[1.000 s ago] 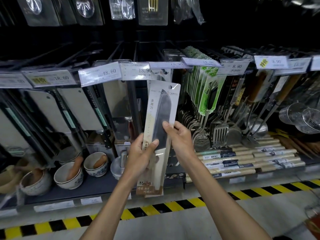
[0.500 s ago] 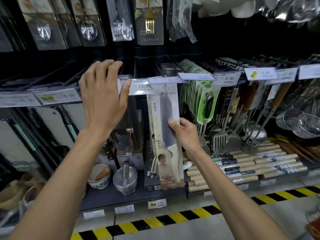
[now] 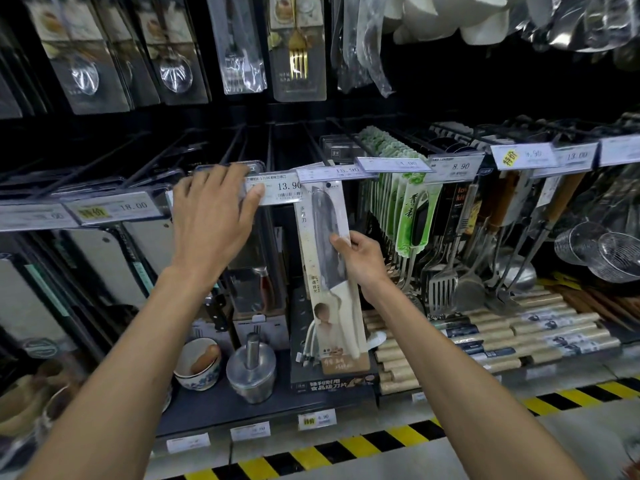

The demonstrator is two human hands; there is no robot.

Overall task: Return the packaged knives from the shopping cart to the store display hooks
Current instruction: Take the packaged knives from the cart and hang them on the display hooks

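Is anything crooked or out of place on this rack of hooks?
The knife pack is slanted, its bottom leaning right, gripped by the right hand. Above it, the 15.90 price tag is tipped up flatter than the 13.90 price tag, which the left hand touches.

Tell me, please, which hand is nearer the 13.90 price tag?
Left. The left hand touches the 13.90 price tag at its left edge; the right hand, lower right, grips the packaged knife.
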